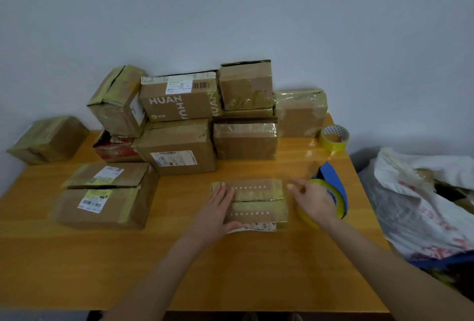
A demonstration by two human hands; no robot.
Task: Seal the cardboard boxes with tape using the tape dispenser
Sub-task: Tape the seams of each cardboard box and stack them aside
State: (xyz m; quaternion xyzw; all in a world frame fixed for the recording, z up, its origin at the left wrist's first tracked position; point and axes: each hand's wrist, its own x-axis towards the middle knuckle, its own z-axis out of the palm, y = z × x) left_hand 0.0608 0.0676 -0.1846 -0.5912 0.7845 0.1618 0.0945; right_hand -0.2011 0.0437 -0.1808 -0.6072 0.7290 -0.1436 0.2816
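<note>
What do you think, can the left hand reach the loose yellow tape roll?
Probably not easily: the left hand presses on the small box, and the tape roll lies far right, past the right hand.

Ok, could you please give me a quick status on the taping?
Left hand flat on small box. Right hand grips tape dispenser at its right end. Nothing in the way; other boxes stand apart.

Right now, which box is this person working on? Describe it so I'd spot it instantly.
On the wooden table, look in front of the pile of boxes by the wall. The flat box lies under the left hand, beside the right hand gripping the tape dispenser. Only it shows two rows of small white squares on top.
</note>
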